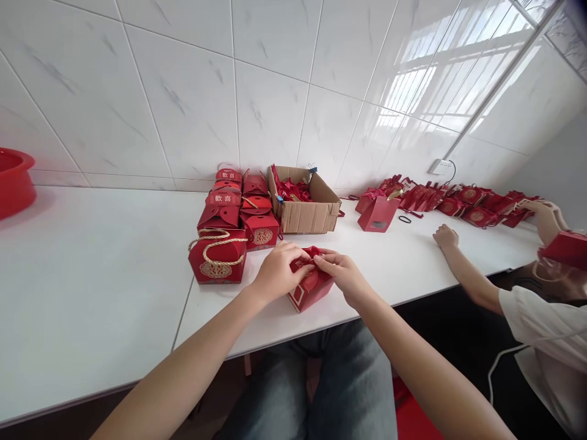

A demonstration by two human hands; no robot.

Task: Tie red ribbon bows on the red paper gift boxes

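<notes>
A small red gift box (312, 292) stands near the table's front edge, directly before me. My left hand (280, 269) is closed at its top left, the fingertips pinching the upper edge. From the right, my right hand (342, 273) pinches the top too, thumb and fingers together beside a bit of red ribbon (313, 251). My fingers partly cover the top, so how it is fastened cannot be made out. Left of my hands sits a red gift box with gold rope handles (217, 260), in front of several stacked red boxes (259, 229).
A cardboard box (308, 217) with red ribbons inside stands behind my hands. Further right are an upright red box (378, 214), a black band (404, 219) and several red boxes (479, 215). A co-worker's arm (472, 278) rests there. A red basin (16, 183) is far left.
</notes>
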